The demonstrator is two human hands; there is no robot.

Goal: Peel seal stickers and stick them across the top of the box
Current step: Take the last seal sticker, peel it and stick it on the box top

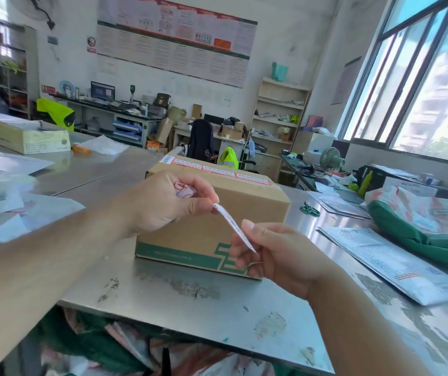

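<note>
The left hand (160,202) and the right hand (277,253) hold one sticker (233,226) between them, above the near face of the box (212,213). The sticker is a narrow white strip with red print, seen nearly edge-on and stretched on a slant from the left hand down to the right. The left hand pinches its upper end between thumb and forefinger; the other fingers of that hand are curled over a crumpled scrap (185,189) of red-and-white paper in the palm. The right hand pinches the lower end, thumb on top, the remaining fingers loosely bent below it. Whether backing paper is on the strip cannot be told.

The box stands on the steel table (190,294) just beyond both hands, closed, brown cardboard with a green band and logo along the bottom of the face nearest the hands. Along the far edge of its top, past the left hand, runs a row of stickers (217,169) already stuck flat, end to end.

Right of the right hand, well apart from it, lie a printed mailer (396,261) and a green-and-white sack (434,221) on the table. Beyond the right hand, past the box's right corner, lie green-handled scissors (309,208).
</note>
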